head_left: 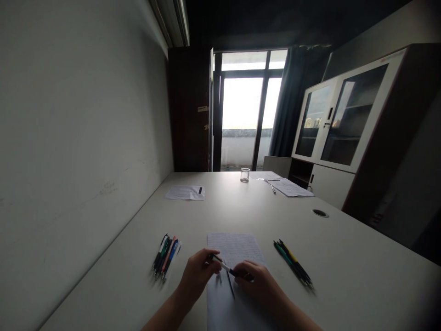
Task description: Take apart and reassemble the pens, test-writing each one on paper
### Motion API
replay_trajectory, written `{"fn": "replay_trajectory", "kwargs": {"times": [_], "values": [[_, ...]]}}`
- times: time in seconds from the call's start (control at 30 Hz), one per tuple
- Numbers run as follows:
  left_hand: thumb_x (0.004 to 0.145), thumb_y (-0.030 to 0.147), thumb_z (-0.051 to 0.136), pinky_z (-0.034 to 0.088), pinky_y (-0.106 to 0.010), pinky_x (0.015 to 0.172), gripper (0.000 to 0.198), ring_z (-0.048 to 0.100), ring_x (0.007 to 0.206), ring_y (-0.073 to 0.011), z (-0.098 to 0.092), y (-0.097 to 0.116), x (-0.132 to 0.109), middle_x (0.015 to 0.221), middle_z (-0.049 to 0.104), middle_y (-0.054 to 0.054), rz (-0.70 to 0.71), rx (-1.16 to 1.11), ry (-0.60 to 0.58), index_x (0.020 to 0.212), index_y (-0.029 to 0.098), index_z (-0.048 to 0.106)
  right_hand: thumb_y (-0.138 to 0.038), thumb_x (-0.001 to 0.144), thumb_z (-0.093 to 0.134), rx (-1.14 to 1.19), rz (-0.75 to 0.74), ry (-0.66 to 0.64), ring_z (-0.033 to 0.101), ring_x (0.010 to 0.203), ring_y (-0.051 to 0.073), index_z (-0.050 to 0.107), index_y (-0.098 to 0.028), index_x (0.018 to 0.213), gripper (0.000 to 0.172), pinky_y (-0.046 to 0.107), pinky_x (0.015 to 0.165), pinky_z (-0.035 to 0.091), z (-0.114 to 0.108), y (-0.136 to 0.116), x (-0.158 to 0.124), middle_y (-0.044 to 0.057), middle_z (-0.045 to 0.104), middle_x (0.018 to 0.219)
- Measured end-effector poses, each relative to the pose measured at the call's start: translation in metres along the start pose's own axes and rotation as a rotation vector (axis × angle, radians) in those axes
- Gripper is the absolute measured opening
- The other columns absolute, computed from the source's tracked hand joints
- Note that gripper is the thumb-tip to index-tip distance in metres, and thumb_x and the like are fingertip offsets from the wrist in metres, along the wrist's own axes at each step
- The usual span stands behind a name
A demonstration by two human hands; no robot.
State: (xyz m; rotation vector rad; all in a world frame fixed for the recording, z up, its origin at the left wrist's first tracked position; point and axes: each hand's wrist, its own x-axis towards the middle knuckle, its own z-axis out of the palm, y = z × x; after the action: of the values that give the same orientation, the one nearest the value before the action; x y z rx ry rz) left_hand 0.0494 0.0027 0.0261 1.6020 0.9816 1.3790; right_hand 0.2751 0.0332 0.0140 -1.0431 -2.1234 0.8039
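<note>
Step in hand, my read: 1 pen (224, 266) worked between both hands over the sheet (237, 248), either pulling apart or closing, can't tell which. Left hand (198, 272) grip pinches the pen's 10 o'clock end, right hand (257, 278) grip pinches the 4 o'clock end, so the pen spans the gap. Thin dark rod (230, 285) at 6 o'clock of the pen, refill or shadow, unclear. Next move calls for keeping both pinches in line. On the bench (344, 239): left pen bundle (165, 257) at 9 o'clock, right pen bundle (292, 264) at 3 o'clock.
</note>
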Motion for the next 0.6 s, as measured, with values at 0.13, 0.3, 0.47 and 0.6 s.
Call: {"fn": "replay_trajectory", "kwargs": {"times": [0.13, 0.3, 0.47, 0.6], "values": [[0.085, 0.030, 0.067, 0.059, -0.030, 0.068, 0.024, 0.068, 0.073, -0.0171, 0.0000, 0.0000, 0.0005, 0.088, 0.070, -0.006, 0.005, -0.008, 0.001, 0.105, 0.017, 0.063, -0.015, 0.075, 0.062, -0.037, 0.001, -0.007, 0.061, 0.070, 0.016, 0.072, -0.019, 0.088, 0.017, 0.026, 0.066, 0.047, -0.0014, -0.0025, 0.0004, 0.004, 0.069, 0.081], [0.085, 0.031, 0.067, 0.058, -0.029, 0.068, 0.025, 0.068, 0.073, -0.0174, 0.0012, -0.0011, 0.0000, 0.088, 0.070, -0.007, -0.008, -0.032, 0.013, 0.104, 0.015, 0.063, -0.015, 0.075, 0.061, -0.047, 0.007, -0.037, 0.060, 0.071, 0.016, 0.073, -0.018, 0.089, 0.019, 0.024, 0.066, 0.045, -0.0029, -0.0065, 0.0013, 0.004, 0.069, 0.084], [0.084, 0.030, 0.068, 0.058, -0.029, 0.067, 0.025, 0.067, 0.071, -0.0170, 0.0012, -0.0032, -0.0004, 0.086, 0.069, -0.007, -0.012, -0.038, 0.023, 0.103, 0.015, 0.063, -0.015, 0.075, 0.061, -0.062, 0.015, -0.032, 0.060, 0.071, 0.016, 0.074, -0.018, 0.089, 0.019, 0.024, 0.067, 0.045, -0.0025, -0.0061, 0.0015, 0.004, 0.069, 0.084], [0.085, 0.029, 0.067, 0.058, -0.030, 0.067, 0.024, 0.067, 0.072, -0.0171, 0.0002, -0.0010, -0.0003, 0.088, 0.070, -0.008, -0.011, -0.022, 0.017, 0.104, 0.015, 0.063, -0.017, 0.075, 0.061, -0.061, 0.012, -0.032, 0.060, 0.070, 0.016, 0.074, -0.019, 0.089, 0.019, 0.024, 0.066, 0.045, -0.0028, -0.0051, 0.0013, 0.004, 0.069, 0.083]]}}
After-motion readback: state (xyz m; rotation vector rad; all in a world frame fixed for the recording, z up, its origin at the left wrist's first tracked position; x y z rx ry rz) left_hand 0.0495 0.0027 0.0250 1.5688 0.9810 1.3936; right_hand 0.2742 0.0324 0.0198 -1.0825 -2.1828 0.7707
